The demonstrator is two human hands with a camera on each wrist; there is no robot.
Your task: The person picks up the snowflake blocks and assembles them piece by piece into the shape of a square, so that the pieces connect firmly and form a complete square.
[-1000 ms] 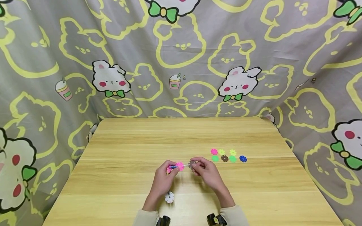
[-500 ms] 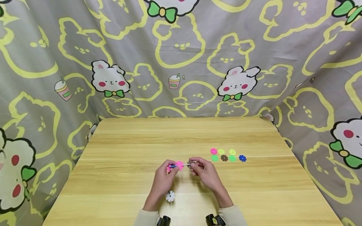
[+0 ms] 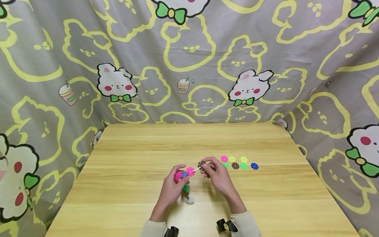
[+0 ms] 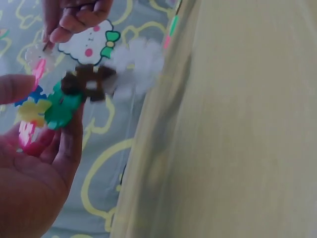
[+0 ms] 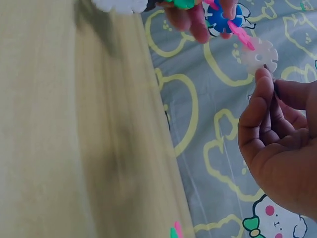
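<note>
Slotted plastic snowflake discs are joined into a chain, which my left hand (image 3: 173,187) grips between thumb and fingers. Pink (image 3: 190,171), blue (image 5: 225,17), yellow (image 4: 33,111) and green (image 4: 62,106) discs show at that hand. From the green one, a brown disc (image 4: 91,83) and a white disc (image 4: 136,67) hang out over the table. My right hand (image 3: 219,174) pinches another brown disc (image 3: 201,165) between thumb and index finger. That disc meets a second white disc (image 5: 260,57), set against the pink one. How deep their slots sit cannot be seen.
Several loose discs lie flat on the wooden table (image 3: 133,154) beyond my right hand: pink (image 3: 224,159), yellow (image 3: 243,159), green (image 3: 243,166), brown (image 3: 235,166) and blue (image 3: 254,166). A patterned curtain (image 3: 148,49) surrounds the table's back and sides.
My right hand has risen a little with the brown disc. The chain has turned in my left hand: its lower white disc has swung right, and the green disc now shows.
</note>
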